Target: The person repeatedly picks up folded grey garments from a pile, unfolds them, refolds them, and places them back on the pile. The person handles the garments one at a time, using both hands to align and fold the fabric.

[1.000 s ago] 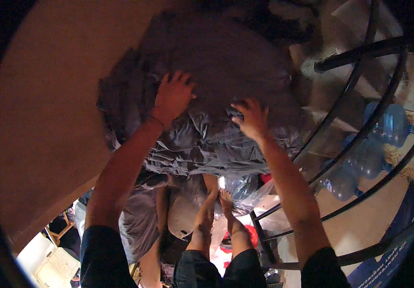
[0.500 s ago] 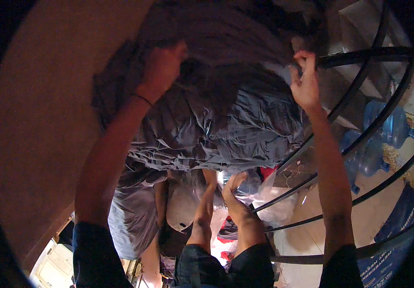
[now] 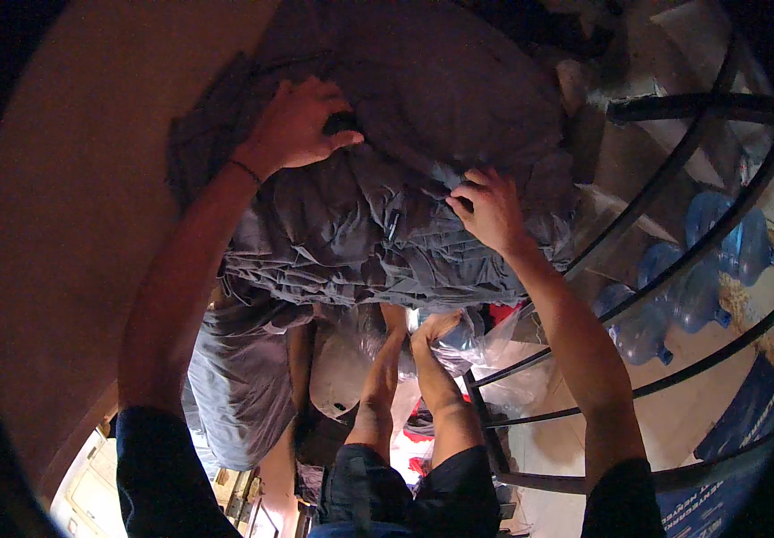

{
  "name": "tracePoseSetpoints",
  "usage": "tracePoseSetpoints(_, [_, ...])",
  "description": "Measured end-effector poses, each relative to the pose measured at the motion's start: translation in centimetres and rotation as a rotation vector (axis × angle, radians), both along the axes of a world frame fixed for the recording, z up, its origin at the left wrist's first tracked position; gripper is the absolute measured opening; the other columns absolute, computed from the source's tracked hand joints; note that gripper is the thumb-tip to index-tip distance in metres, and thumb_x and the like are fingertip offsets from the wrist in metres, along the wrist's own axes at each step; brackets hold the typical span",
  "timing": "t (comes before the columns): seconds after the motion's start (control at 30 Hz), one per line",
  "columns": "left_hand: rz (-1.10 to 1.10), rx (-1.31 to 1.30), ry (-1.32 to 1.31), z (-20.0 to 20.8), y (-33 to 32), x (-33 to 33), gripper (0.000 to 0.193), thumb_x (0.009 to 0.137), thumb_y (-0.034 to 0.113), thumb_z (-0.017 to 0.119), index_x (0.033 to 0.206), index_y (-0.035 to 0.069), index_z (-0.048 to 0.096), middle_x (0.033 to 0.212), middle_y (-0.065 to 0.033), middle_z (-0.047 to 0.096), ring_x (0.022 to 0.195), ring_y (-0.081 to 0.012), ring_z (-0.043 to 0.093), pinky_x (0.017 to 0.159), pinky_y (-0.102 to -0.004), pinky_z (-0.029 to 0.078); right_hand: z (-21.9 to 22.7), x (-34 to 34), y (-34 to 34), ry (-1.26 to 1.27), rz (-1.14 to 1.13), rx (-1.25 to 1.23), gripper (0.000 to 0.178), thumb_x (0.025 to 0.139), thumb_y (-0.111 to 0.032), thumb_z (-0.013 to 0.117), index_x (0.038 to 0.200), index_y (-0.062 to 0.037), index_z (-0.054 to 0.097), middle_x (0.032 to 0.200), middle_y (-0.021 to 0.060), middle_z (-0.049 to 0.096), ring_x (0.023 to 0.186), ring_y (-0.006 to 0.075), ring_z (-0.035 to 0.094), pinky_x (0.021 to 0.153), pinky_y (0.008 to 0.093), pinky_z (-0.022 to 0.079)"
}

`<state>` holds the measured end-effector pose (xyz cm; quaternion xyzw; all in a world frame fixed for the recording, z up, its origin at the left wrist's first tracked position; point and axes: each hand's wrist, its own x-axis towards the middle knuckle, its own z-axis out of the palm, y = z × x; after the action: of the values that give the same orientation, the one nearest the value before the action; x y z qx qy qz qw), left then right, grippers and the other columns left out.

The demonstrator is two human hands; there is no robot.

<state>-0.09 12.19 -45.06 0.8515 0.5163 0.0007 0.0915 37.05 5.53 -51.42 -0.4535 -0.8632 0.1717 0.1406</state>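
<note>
A large dark grey cloth [image 3: 351, 202] spreads out in front of me, with gathered wrinkles along its near edge and a smoother far part. My left hand [image 3: 302, 124] rests on the cloth at the left, its thumb apart from the other fingers. Toward the right of the cloth's middle, my right hand [image 3: 492, 204] has its fingers bent in a pinch at a raised fold. A paler bit of fabric shows beside those fingertips. The undersides of both hands are hidden.
Black curved metal railings [image 3: 665, 269] run along the right. Beyond them several blue water jugs [image 3: 701, 269] lie on the floor. A brown wall [image 3: 91, 224] fills the left side. Below, another grey cloth [image 3: 243, 386] hangs near my legs, beside clear plastic [image 3: 517, 381].
My right hand has moved left and nearer, from the cloth's right edge onto the cloth. My left hand's thumb has moved away from its fingers. The far part of the cloth looks smoother.
</note>
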Motion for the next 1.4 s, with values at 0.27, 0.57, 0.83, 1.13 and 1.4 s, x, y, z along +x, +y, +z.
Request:
tracePoseSetpoints(0.27, [-0.010, 0.080, 0.115, -0.2, 0.3, 1.8, 0.052, 0.090, 0.042, 0.076, 0.132, 0.011, 0.070, 0.134, -0.0074, 0.066, 0.125, -0.0277, 0.061, 0.107, -0.0577, 0.044, 3.5, 4.5, 6.3, 0.319, -0.296, 0.004, 0.014, 0.104, -0.018, 0.064, 0.112, -0.0082, 0.056, 0.099, 0.0199, 0.068, 0.097, 0.0462, 0.069, 0.082, 0.0496, 0.053])
tracePoseSetpoints(0.57, [-0.048, 0.419, -0.068, 3.7, 3.1, -0.8, 0.044, 0.079, 0.000, 0.073, 0.119, 0.017, 0.072, 0.132, -0.0100, 0.065, 0.112, -0.0278, 0.068, 0.090, -0.0403, 0.059, 9.8, 5.1, 4.7, 0.111, 0.029, 0.203, 0.029, 0.082, 0.000, 0.068, 0.109, -0.0102, 0.074, 0.121, 0.0185, 0.068, 0.103, 0.0415, 0.068, 0.086, 0.0478, 0.056])
tracePoseSetpoints(0.83, [-0.095, 0.130, -0.045, -1.0, -0.7, -1.3, 0.057, 0.076, 0.001, 0.074, 0.130, 0.021, 0.073, 0.136, -0.0108, 0.064, 0.126, -0.0331, 0.061, 0.107, -0.0480, 0.050, -0.4, 1.7, -4.3, 0.072, -0.015, -0.043, 0.019, 0.088, -0.027, 0.083, 0.097, -0.0115, 0.078, 0.115, 0.0167, 0.072, 0.110, 0.0384, 0.067, 0.098, 0.0474, 0.053])
tracePoseSetpoints(1.13, [-0.096, 0.182, -0.151, 0.1, 1.1, 4.7, 0.048, 0.087, 0.028, 0.077, 0.132, 0.014, 0.071, 0.139, -0.0114, 0.062, 0.133, -0.0340, 0.054, 0.109, -0.0501, 0.044, 5.8, 8.2, 2.8, 0.268, -0.480, -0.223, 0.026, 0.109, -0.027, 0.064, 0.120, -0.0054, 0.055, 0.102, 0.0124, 0.067, 0.100, 0.0252, 0.066, 0.089, 0.0375, 0.052])
tracePoseSetpoints(1.4, [0.213, -0.017, -0.024, -2.4, -4.2, 12.9, 0.092, 0.087, 0.072, 0.070, 0.140, -0.002, 0.061, 0.151, -0.0257, 0.052, 0.141, -0.0417, 0.049, 0.119, -0.0623, 0.034, 8.0, 8.7, 4.6, 0.336, -0.265, 0.044, 0.014, 0.112, -0.016, 0.051, 0.114, -0.0020, 0.054, 0.102, 0.0160, 0.062, 0.101, 0.0315, 0.065, 0.095, 0.0377, 0.050])
